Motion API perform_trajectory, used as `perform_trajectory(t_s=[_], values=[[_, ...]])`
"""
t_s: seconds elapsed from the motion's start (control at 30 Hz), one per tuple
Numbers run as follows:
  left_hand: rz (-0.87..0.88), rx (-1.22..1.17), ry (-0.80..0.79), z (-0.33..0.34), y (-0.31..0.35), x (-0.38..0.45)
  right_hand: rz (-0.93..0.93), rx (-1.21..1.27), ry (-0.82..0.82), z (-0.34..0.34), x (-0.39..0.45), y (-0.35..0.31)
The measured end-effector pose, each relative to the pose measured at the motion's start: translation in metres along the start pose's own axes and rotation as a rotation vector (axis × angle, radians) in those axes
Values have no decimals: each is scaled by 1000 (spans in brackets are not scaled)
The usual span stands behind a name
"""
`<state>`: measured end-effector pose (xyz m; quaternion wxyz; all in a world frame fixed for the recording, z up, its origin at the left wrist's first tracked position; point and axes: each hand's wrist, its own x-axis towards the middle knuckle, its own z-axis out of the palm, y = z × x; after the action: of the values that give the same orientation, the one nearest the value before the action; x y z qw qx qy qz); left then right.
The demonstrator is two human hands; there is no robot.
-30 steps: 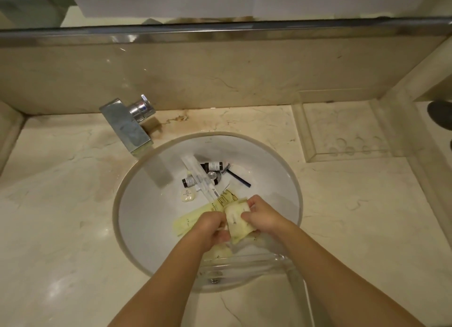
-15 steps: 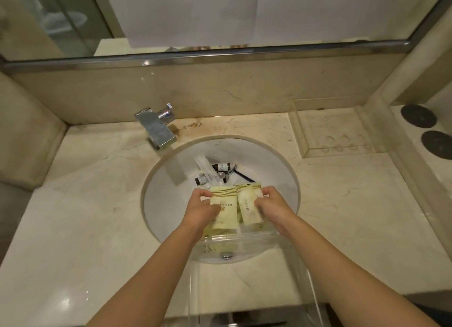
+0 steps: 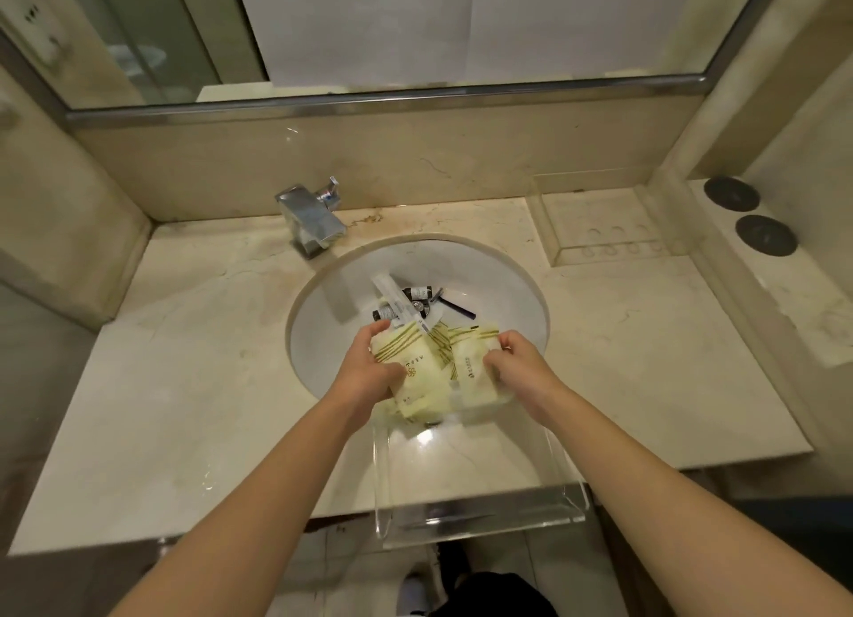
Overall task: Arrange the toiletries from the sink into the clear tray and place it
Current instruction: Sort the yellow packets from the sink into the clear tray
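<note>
Both my hands hold a bundle of pale yellow toiletry packets [image 3: 422, 376] over the near edge of the white sink [image 3: 332, 339]. My left hand [image 3: 369, 367] grips the bundle's left side, my right hand [image 3: 512, 362] its right side. A clear tray [image 3: 480, 505] sits on the counter's front edge just below the packets, overhanging the edge. Deeper in the sink lie small dark bottles [image 3: 417, 292], a long white wrapped item [image 3: 392, 293] and a black razor [image 3: 457, 307].
A chrome faucet [image 3: 311, 222] stands at the sink's back left. A second clear tray [image 3: 595, 224] rests at the back right of the marble counter [image 3: 184, 385]. Two dark round discs [image 3: 750, 217] lie on the right ledge. A mirror lines the back wall.
The view has pulled back and up. My hands lifted the packets out of the basin and drew them toward the near rim, above the clear tray.
</note>
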<state>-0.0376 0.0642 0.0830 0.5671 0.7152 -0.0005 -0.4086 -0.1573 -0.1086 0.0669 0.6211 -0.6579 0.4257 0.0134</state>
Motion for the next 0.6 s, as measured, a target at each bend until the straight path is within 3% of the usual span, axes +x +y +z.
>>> perform_trajectory(t_s=[0.23, 0.33, 0.43, 0.6], values=[[-65, -41, 29, 0, -15, -15, -81, -53, -40, 0, -25, 11], [-54, 81, 61, -1, -23, -17, -79, -37, -100, 0, -34, 15], [-38, 201, 57, -4, -33, -21, -120, -200, -85, 1, -41, 21], [65, 561, -115, -6, -44, -34, -241, -509, -167, 0, -57, 35]])
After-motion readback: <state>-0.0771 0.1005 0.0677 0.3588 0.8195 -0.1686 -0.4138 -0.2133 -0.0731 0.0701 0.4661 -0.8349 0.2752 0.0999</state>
